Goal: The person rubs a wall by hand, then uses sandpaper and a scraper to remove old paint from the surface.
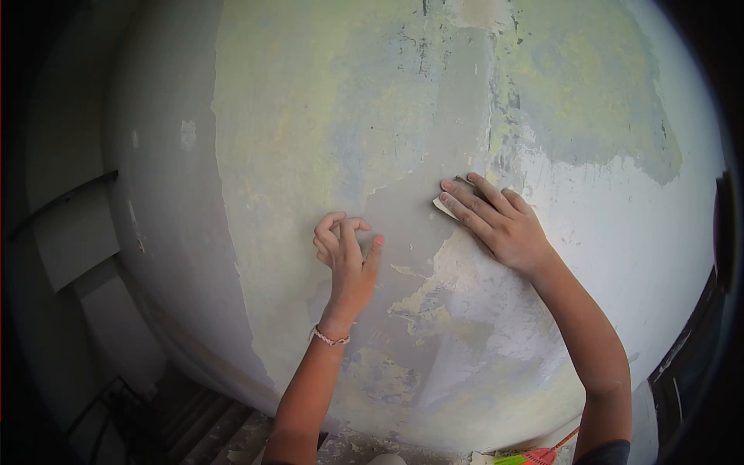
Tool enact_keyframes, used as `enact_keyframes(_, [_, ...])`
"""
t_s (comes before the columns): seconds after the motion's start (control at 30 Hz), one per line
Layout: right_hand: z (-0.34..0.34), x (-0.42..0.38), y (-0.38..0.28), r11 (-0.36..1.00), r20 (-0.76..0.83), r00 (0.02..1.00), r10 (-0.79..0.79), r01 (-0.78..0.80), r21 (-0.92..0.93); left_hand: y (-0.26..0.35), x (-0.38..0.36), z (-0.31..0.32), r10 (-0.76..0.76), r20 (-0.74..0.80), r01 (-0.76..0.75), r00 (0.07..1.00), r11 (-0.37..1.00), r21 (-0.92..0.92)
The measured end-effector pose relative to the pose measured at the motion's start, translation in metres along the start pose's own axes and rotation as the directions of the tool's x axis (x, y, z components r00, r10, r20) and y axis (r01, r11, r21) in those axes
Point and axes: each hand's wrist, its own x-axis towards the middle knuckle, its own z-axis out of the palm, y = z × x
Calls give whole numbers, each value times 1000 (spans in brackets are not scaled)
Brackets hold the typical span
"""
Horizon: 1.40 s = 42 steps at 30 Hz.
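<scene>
A wall with patches of peeled paint, grey filler and bare white fills the view. My right hand presses a small folded sheet, perhaps sandpaper, flat against the grey patch right of the middle. Only the pale edge and a dark part of the sheet show past the fingers. To the left, my left hand is raised close to the wall with bent, spread fingers and nothing in it. A braided bracelet circles the left wrist.
Stairs go down at the lower left, with a dark handrail on the far left. Paint flakes lie along the wall's foot. A red and green broom head is at the bottom right. A dark frame stands at the right edge.
</scene>
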Motion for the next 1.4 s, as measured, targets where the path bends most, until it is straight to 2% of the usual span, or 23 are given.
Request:
enact_keyframes(0.07, [0, -2, -1, 1000, -5, 1000, -8, 8, 7, 11, -8, 3, 29, -12, -29, 1000, 1000, 0])
enact_keyframes(0.27, [-2, -2, -1, 999, -8, 999, -33, 33, -14, 31, -16, 21, -39, -51, 37, 998, 998, -49])
enact_keyframes(0.47, [0, -3, -1, 1000, -38, 999, -29, 29, -12, 40, -16, 22, -49, -75, 50, 996, 998, 22])
enact_keyframes(0.6, [3, -4, -2, 1000, -65, 998, -22, 22, 4, 46, -17, 23, 57, -95, -47, 994, 994, 103])
enact_keyframes(0.7, [5, -6, -1, 1000, -71, 997, -24, 26, 16, 45, -16, 27, 209, -96, -192, 973, 969, 156])
enact_keyframes(0.9, [9, -8, 0, 999, -107, 994, -37, 40, 25, 44, -13, 34, 300, -68, -282, 952, 940, 191])
enact_keyframes(1.1, [14, -10, 0, 999, -120, 992, -21, 27, 46, 40, -13, 44, 270, -145, -273, 952, 962, 2])
enact_keyframes(1.2, [14, -11, -1, 998, -133, 991, -34, 40, 46, 41, -19, 42, 114, -185, -150, 976, 970, -193])
enact_keyframes(1.4, [14, -12, -1, 998, -143, 989, -25, 33, 53, 49, -20, 37, 162, -107, -177, 981, 972, -157])
